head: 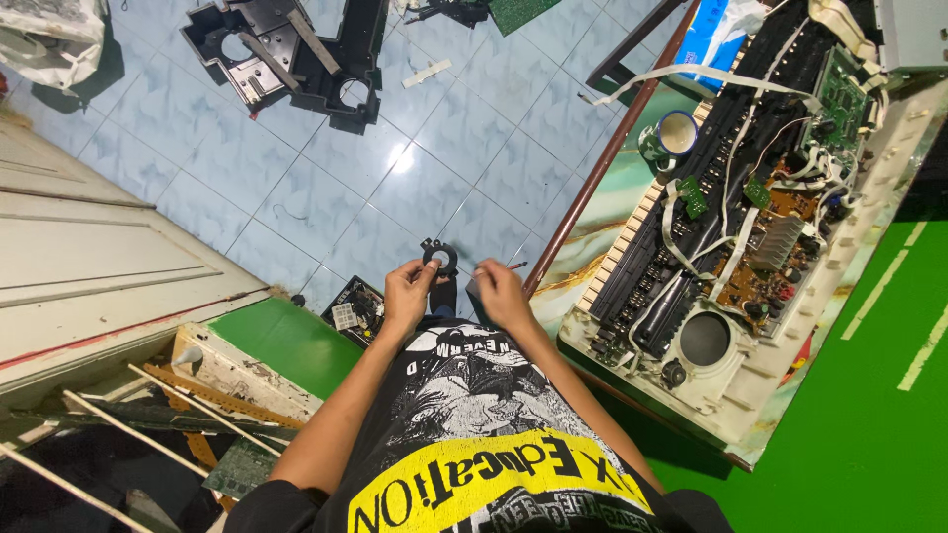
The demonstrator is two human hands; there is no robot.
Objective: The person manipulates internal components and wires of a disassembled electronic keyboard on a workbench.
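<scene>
**Small black ring in hand, keyboard lying open**

The left hand [407, 291] is pinched shut on a small black ring-shaped part [439, 257], thumb and fingers closed on its lower edge, holding it up just ahead of the chest; the right hand [502, 293] sits just beside it at three o'clock, fingers curled around something thin, perhaps a slim tool [499, 266] with a reddish tip, though I cannot tell for certain what it is.

As for progress, I'd judge the stripping-down well along: one electronic keyboard [750, 247] lies opened at about two o'clock from the hands, its circuit boards, ribbon cables and one round speaker hole exposed; one black plastic casing piece [296, 54] lies apart on the blue tiled floor [326, 197] at eleven o'clock. Nothing looks put back together yet.

Counted: two hands, one ring part, one open keyboard, one mug [671, 136] at one o'clock beside the keys, one white bag [54, 39] at ten o'clock, far corner.
</scene>
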